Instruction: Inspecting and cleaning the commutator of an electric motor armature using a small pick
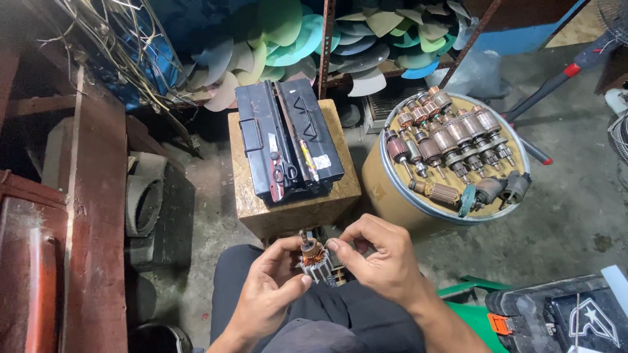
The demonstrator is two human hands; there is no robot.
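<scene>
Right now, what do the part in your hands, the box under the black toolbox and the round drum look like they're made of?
Motor armature, pinched by left hand and right hand: shiny orange copper-looking windings on a grey, likely steel core. Box: flaky pressed wood-chip board, unfinished. Drum: matte tan wall, probably fibreboard, with a bright metal-looking rim.

Two bare hands, left hand [268, 294] and right hand [379, 261], one small copper-wound motor armature [311, 253] between them, about a dozen similar copper-wound armatures [451, 140] on one round cardboard drum [392, 196], one black metal toolbox [288, 147], one pair of black-handled scissors [284, 171], one square wooden box [294, 212].
</scene>
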